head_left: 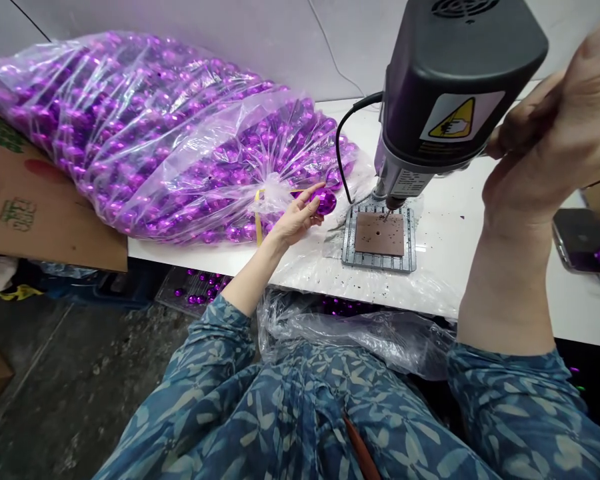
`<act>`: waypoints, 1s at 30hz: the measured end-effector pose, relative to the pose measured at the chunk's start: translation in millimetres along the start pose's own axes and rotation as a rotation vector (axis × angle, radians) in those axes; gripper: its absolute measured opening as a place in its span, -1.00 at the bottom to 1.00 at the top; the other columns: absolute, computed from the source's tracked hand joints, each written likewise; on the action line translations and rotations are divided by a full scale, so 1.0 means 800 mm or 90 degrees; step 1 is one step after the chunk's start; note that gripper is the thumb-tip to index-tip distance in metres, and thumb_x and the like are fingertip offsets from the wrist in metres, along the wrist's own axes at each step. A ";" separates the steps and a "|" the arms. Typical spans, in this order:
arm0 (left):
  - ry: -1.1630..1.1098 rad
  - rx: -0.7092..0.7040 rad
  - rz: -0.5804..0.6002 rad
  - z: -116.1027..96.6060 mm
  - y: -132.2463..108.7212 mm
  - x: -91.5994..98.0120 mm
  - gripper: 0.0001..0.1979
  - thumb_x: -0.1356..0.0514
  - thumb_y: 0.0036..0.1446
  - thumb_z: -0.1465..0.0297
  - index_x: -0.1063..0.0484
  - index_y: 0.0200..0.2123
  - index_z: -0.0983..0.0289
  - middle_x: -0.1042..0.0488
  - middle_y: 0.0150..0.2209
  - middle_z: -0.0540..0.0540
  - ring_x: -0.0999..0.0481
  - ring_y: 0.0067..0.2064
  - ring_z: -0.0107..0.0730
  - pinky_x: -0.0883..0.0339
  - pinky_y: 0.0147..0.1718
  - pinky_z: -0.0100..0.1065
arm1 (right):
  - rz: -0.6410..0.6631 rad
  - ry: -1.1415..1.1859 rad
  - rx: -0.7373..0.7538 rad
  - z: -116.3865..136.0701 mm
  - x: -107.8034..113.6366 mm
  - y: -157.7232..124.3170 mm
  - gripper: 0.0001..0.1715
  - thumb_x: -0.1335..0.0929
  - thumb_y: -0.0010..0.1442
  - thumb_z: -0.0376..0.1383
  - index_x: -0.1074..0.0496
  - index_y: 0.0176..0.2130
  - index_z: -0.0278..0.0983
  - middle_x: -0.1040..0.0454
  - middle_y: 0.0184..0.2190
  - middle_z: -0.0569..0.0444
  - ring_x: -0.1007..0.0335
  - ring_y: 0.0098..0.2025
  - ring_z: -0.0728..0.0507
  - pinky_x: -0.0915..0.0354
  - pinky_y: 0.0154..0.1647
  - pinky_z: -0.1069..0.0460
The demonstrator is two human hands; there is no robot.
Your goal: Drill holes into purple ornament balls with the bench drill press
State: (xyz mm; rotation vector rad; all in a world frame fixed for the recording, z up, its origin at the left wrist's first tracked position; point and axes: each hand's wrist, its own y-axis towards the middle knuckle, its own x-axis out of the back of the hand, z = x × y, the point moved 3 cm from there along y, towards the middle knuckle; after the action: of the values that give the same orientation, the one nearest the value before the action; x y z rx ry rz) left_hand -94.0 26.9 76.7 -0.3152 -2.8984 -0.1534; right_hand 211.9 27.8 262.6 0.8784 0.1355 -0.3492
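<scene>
My left hand (pixel 294 223) pinches a shiny purple faceted ball (pixel 326 201) between thumb and fingers, just left of the drill press base (pixel 351 259). On that slotted base lies a flat brown board (pixel 367 233) with a small hole and dark shavings. Above the board is the thin drill bit (pixel 387 215) of the black drill press (pixel 465 77), which carries a yellow warning label. High at the right, my right hand (pixel 560 127) has its fingers curled at the side of the drill press, where the handle is mostly hidden behind them.
A big clear bag (pixel 170 133) of purple balls, tied at its neck, fills the left of the white table (pixel 440 247). It rests partly on a cardboard box (pixel 55 200). A phone (pixel 580 233) lies at the right. Clear plastic sheeting (pixel 370 333) hangs over my lap.
</scene>
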 end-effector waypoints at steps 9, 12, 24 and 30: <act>-0.106 0.061 0.034 0.024 -0.008 -0.101 -0.43 -0.26 0.45 0.04 -0.39 0.38 0.14 -0.67 0.15 0.30 -0.74 -0.05 -0.14 -0.67 -0.11 -0.05 | 0.005 0.010 0.015 0.012 -0.006 -0.003 -0.08 -0.39 -0.06 0.40 0.13 -0.46 -0.21 0.03 -0.70 0.29 0.00 -0.68 0.14 0.09 -0.65 0.06; -0.118 0.059 0.016 0.033 0.003 -0.117 -0.41 -0.39 0.34 0.03 -0.44 0.27 0.21 -0.66 0.18 0.30 -0.70 0.10 -0.11 -0.64 -0.02 -0.11 | 0.010 -0.001 0.022 0.011 -0.004 -0.004 -0.11 -0.40 -0.02 0.37 0.11 -0.45 -0.22 0.05 -0.68 0.28 -0.02 -0.67 0.14 0.08 -0.66 0.09; -0.008 -0.054 0.033 0.047 0.039 -0.147 -0.39 -0.49 0.25 0.15 -0.46 0.27 0.21 -0.58 0.30 0.30 -0.62 0.25 -0.01 -0.55 0.18 -0.04 | 0.021 -0.057 0.038 0.009 -0.002 -0.006 -0.10 -0.28 0.01 0.46 0.09 -0.44 -0.23 0.21 -0.65 0.25 -0.03 -0.65 0.14 0.07 -0.64 0.12; 0.117 -0.101 0.032 0.041 0.031 -0.154 -0.41 -0.49 0.25 0.23 -0.49 0.29 0.16 -0.63 0.18 0.21 -0.64 0.06 -0.05 -0.55 0.15 0.05 | 0.032 -0.051 0.041 0.009 -0.003 -0.006 -0.09 -0.27 0.02 0.45 0.14 -0.44 -0.25 0.14 -0.65 0.25 -0.03 -0.65 0.17 0.08 -0.63 0.14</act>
State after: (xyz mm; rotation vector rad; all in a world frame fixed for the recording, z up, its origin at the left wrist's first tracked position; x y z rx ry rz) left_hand 22.4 30.7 18.6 -0.3796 -2.6986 -0.3832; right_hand 208.1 19.7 264.5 0.9285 0.0292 -0.3431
